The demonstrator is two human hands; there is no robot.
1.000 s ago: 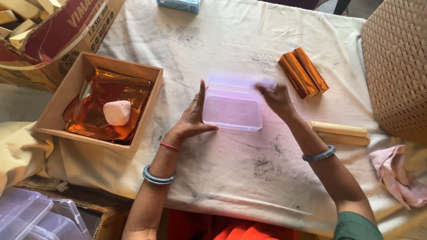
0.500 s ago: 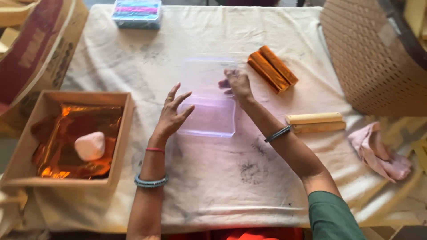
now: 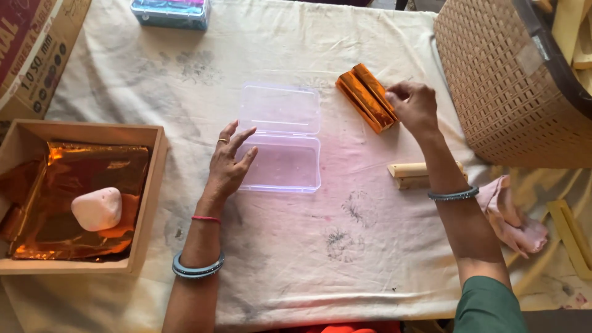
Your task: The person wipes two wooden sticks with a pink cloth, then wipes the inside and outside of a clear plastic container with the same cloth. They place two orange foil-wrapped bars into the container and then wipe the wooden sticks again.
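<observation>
One clear plastic hinged box point(image 3: 279, 139) lies open on the worktop. Two orange foil-wrapped bars point(image 3: 367, 97) lie side by side. One shallow wooden tray point(image 3: 150, 191) holds one pale pink stone point(image 3: 97, 208). One woven beige basket point(image 3: 509, 86), one crumpled pink cloth point(image 3: 512, 213), one short wooden block point(image 3: 410, 172).

stained cream cloth point(image 3: 296, 259) covers the table, evenly lit
</observation>
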